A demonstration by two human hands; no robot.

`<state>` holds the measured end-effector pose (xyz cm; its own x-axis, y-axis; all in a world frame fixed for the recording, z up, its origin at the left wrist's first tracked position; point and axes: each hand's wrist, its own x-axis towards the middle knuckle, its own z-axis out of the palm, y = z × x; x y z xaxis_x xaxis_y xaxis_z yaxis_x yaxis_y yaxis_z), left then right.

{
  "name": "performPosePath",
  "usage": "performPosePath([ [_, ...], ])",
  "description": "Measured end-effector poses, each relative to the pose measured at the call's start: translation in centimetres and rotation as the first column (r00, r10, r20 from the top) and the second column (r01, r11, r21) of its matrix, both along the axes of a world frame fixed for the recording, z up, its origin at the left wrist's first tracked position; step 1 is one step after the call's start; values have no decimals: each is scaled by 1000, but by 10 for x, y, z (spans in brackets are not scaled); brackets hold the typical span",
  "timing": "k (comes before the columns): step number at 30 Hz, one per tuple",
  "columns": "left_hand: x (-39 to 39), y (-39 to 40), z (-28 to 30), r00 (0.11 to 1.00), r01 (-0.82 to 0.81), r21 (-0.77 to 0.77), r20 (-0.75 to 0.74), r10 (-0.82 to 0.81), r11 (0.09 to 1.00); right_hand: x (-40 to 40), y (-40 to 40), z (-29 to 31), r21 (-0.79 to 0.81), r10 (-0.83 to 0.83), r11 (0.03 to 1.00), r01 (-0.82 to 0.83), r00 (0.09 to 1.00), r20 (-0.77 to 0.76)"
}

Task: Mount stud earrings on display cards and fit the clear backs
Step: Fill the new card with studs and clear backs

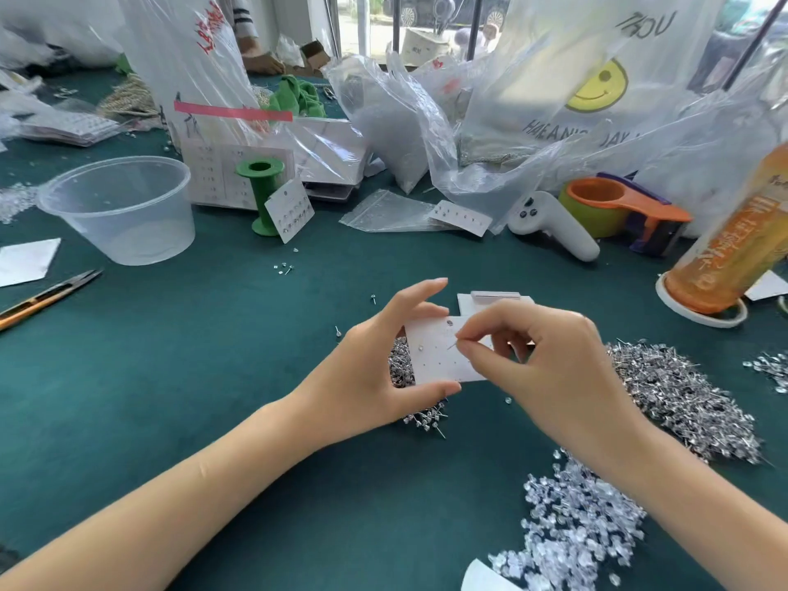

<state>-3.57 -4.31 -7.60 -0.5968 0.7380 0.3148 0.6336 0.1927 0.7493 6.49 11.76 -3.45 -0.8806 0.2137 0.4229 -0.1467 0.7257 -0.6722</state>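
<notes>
Fingers (467,341) of right hand (550,368) pinching stud (453,345) at card (439,356), gripped above tabletop (213,377) by left hand (375,377). Mounting step, one stud in. Next: post into hole, precisely; then clear backs (575,526).

1. I see a table (213,377) covered in dark green cloth.
2. On my right lie a heap of metal stud earrings (682,403) and a heap of clear backs (580,526).
3. On the left stand a clear plastic tub (123,211) and a green spool (261,194); thread snips (47,298) lie near the edge.
4. Farther back sit a white controller (550,226), a tape dispenser (618,213) and an orange bottle (733,241).
</notes>
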Motion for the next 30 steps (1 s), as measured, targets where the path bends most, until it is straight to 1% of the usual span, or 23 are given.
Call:
performPosePath([
  [3,4,1,1,1000,23,-6,-3,-23,1000,0,-2,-4,85,-7,996,4,1000,28],
  [5,5,1,1,999,35,1,1,-35,999,1,-3,-6,114,-2,994,-1,1000,26],
  [15,6,1,2,998,67,19,13,-68,998,2,-5,-11,129,-16,992,14,1000,12],
  [22,8,2,2,996,88,29,21,-89,996,5,-5,-10,185,-15,983,15,1000,-3],
  [25,9,3,3,995,89,30,33,-90,996,6,-6,-8,194,3,981,-3,1000,0],
  [30,14,9,5,996,92,22,13,-93,995,11,-1,-6,198,57,978,-61,998,29],
])
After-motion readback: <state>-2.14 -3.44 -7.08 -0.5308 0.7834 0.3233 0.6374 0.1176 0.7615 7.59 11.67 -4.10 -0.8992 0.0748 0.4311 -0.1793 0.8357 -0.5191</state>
